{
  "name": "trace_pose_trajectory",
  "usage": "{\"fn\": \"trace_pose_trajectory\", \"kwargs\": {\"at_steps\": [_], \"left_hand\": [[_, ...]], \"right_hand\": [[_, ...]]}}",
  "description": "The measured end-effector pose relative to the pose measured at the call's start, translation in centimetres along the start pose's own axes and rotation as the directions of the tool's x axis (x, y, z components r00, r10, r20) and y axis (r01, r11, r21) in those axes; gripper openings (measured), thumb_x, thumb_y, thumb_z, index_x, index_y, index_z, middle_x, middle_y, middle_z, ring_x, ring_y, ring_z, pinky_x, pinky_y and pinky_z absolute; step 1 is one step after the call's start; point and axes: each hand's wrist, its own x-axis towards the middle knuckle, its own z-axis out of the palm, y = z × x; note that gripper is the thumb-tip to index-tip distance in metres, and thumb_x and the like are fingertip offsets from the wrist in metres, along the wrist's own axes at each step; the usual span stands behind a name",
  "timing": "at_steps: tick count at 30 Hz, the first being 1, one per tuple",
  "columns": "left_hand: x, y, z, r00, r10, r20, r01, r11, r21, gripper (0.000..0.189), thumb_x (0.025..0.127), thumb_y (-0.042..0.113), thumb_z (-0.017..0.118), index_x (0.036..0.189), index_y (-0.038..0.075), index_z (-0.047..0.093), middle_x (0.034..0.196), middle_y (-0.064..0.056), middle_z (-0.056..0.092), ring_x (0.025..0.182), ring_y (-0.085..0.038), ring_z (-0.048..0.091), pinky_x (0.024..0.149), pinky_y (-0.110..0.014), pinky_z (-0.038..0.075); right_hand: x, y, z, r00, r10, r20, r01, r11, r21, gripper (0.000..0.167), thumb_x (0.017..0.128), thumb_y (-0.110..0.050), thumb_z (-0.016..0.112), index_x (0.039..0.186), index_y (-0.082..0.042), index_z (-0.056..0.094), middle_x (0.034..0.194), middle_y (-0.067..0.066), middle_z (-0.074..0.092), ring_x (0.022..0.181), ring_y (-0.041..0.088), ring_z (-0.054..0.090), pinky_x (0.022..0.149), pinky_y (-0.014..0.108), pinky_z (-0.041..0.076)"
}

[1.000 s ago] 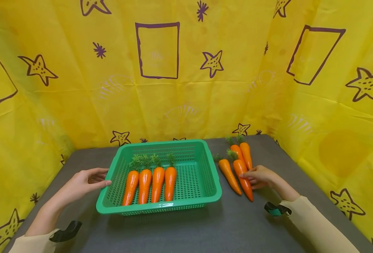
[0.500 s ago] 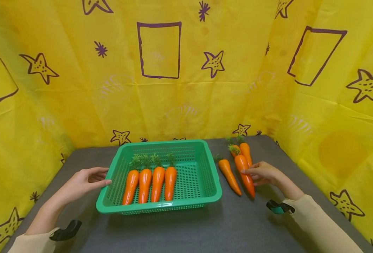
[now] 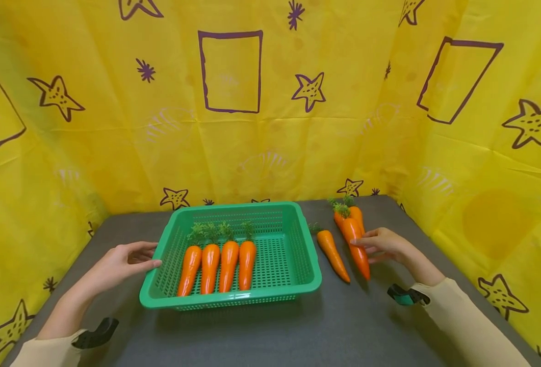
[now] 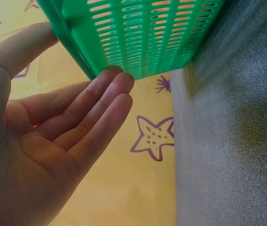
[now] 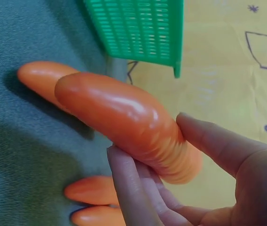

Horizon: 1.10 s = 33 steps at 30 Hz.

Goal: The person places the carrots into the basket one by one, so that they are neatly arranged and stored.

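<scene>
My left hand point(image 3: 123, 262) holds the left rim of a green plastic basket point(image 3: 233, 294). Its thumb laps over the rim while the fingers lie against the perforated outer wall point(image 4: 133, 33). To the right of the basket, my right hand point(image 3: 385, 244) pinches a glossy orange carrot point(image 3: 356, 242) between thumb and fingers. This carrot is raised off the table, its green top pointing away and its tip toward me. Behind it, partly hidden, lie two more carrots point(image 3: 356, 213). Another carrot point(image 3: 332, 255) rests between the held one and the basket.
Several carrots point(image 3: 229, 267) lie side by side in the left half of the basket, leafy tops toward the back. The dark grey table point(image 3: 270, 336) ends at a yellow patterned curtain point(image 3: 270, 148) that surrounds it on the back and both sides.
My right hand has lifted the carrot and moved it slightly up and away, so it now overlaps the two behind it. The left hand and basket stay in place.
</scene>
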Motion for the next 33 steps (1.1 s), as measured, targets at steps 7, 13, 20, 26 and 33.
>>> {"fn": "trace_pose_trajectory", "kwargs": {"at_steps": [7,13,20,26,33], "left_hand": [[0.0,0.1,0.0,1.0,0.0,-0.002,0.0,1.0,-0.001,0.059,0.088,0.044,0.064,0.131,0.004,0.055,0.108,-0.007,0.068,0.091,-0.014,0.066,0.073,-0.027,0.052],[0.1,-0.1,0.0,1.0,-0.003,-0.001,0.003,1.0,0.003,0.059,0.088,0.043,0.064,0.131,0.003,0.054,0.108,-0.007,0.068,0.092,-0.015,0.066,0.073,-0.027,0.052],[0.0,-0.2,0.0,1.0,0.002,0.001,-0.002,1.0,0.001,0.059,0.088,0.043,0.064,0.13,0.004,0.055,0.107,-0.006,0.068,0.091,-0.014,0.066,0.073,-0.026,0.052],[0.0,-0.1,0.0,1.0,0.001,0.006,-0.001,1.0,-0.001,0.059,0.089,0.043,0.064,0.131,0.003,0.054,0.108,-0.006,0.068,0.091,-0.013,0.065,0.073,-0.026,0.052],[0.0,-0.2,0.1,1.0,0.003,0.003,-0.003,1.0,-0.002,0.059,0.089,0.043,0.064,0.131,0.003,0.054,0.108,-0.006,0.068,0.091,-0.012,0.065,0.073,-0.026,0.052]], "right_hand": [[-0.4,-1.3,-0.3,1.0,-0.021,0.01,0.021,1.0,-0.022,0.067,0.088,-0.036,0.066,0.13,0.013,0.046,0.099,0.004,0.068,0.091,0.017,0.065,0.08,0.04,0.056],[-0.7,-2.3,-0.3,0.999,-0.036,0.01,0.037,0.998,-0.049,0.07,0.088,-0.038,0.066,0.131,0.012,0.045,0.104,0.007,0.066,0.091,0.017,0.064,0.081,0.041,0.055],[-0.7,-3.6,-0.4,0.999,-0.051,0.016,0.052,0.996,-0.079,0.071,0.088,-0.038,0.067,0.134,0.012,0.044,0.116,0.015,0.062,0.095,0.02,0.063,0.082,0.041,0.055],[-0.7,-4.8,-0.1,0.998,-0.055,0.028,0.058,0.995,-0.084,0.077,0.087,-0.036,0.068,0.137,0.014,0.037,0.128,0.022,0.052,0.097,0.022,0.063,0.081,0.04,0.056],[-0.6,-6.4,0.6,0.997,-0.058,0.051,0.063,0.992,-0.111,0.085,0.087,-0.037,0.067,0.141,0.014,0.026,0.132,0.028,0.045,0.104,0.031,0.06,0.079,0.039,0.056]]}}
